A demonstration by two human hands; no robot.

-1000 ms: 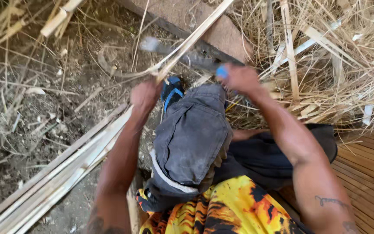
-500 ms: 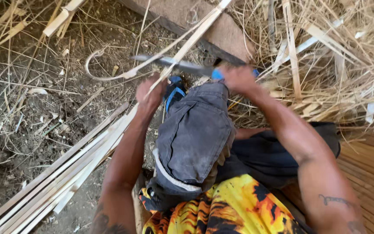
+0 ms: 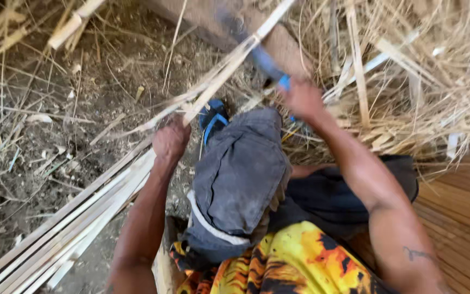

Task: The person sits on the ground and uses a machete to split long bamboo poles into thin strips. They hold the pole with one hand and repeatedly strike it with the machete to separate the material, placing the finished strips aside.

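Your left hand (image 3: 171, 142) is clenched around a cane strip (image 3: 229, 60) running up past its fingers, your right hand (image 3: 302, 99) grips a blue-handled knife (image 3: 262, 59) against it, with finished strips (image 3: 77, 231) stacked below-left and much straw (image 3: 425, 81) unworked.

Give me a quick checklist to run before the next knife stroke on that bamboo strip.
1. Left hand gripping the bamboo strip: ok.
2. Right hand closed on the blue-handled knife: ok.
3. Blade position against the strip: cannot tell, motion blur.
4. Left fingers clear of the blade path: cannot tell; the hand sits low on the strip, apart from the handle.
5. Grey cloth pad covering the knee: ok.
6. Finished strips lying aside on the ground: ok.
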